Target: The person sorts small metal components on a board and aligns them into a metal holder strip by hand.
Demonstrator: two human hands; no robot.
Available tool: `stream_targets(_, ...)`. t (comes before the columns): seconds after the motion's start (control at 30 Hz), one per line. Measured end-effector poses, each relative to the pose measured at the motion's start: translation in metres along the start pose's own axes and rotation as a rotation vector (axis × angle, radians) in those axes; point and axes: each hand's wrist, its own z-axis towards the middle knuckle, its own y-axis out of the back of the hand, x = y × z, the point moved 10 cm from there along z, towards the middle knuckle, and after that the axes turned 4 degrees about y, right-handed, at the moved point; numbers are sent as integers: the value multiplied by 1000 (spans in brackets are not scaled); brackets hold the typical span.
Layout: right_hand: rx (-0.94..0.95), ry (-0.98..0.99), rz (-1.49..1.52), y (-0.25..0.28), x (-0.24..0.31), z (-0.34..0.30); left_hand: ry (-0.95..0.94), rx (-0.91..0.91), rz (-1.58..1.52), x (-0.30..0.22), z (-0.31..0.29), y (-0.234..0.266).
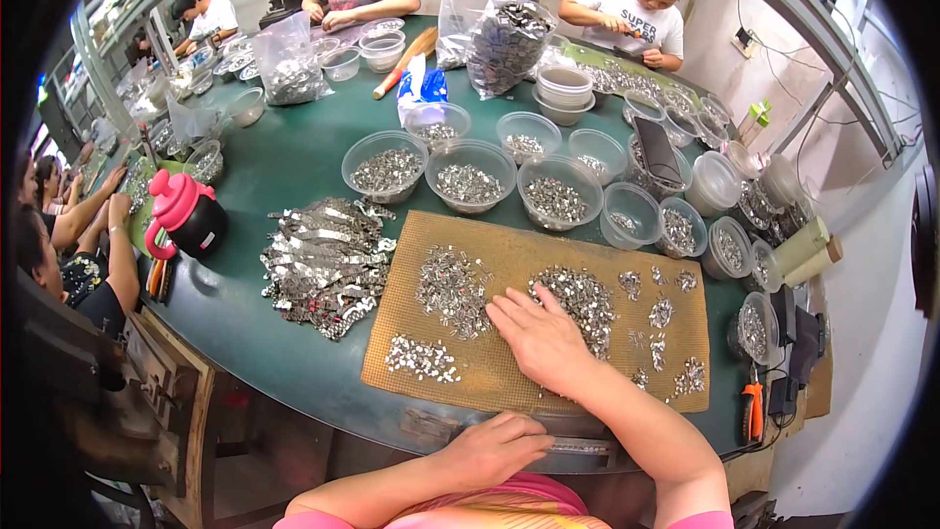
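A worker at a round green table (294, 162) is sorting small metal parts on a tan mesh mat (490, 377). Nearest the body, the left hand (494, 451) is resting at the table's near edge below the mat, fingers curled over the rim; whether it is gripping anything cannot be told from here. The right hand (539, 338) is lying open and flat on the mat, palm down, fingertips touching the edge of the larger heap of parts (578, 296) at mat centre-right. A second heap (452, 289) is sitting just left of that hand, and a thin scatter (421, 358) is lying near the mat's front-left corner, with small clusters (666, 333) toward its right side. Done well, this sorting probably calls for a light, flat sweep that is keeping the heaps apart and the pieces on the mat.

Left of the mat, a pile of flat metal strips (323, 260) is crowding the table, with a pink-lidded black jug (186, 216) beyond it. Behind the mat, a row of clear plastic bowls (470, 176) holding parts is limiting any forward reach. Right of the mat, an orange-handled tool (752, 409) is lying near the table edge. Across the table, other people are working beside bags of parts (504, 39).
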Motion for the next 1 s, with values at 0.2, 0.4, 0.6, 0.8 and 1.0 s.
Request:
stream_targets(0.2, 82, 86, 71, 6, 29, -18, -47, -75, -58, -3, -3, 23)
stream_targets(0.4, 25, 133, 197, 22, 33, -30, -44, -87, 48, 7, 1, 59)
stream_targets(0.6, -94, -72, 280, 19, -9, -14, 90, -187, 357, 36, 11, 109)
stream_targets(0.8, -91, 25, 156, 6, 16, 7, 101, -157, 458, 62, 27, 114)
stream_targets(1.0, -174, 7, 135, 14, 13, -12, 61, -86, 481, 76, 41, 66)
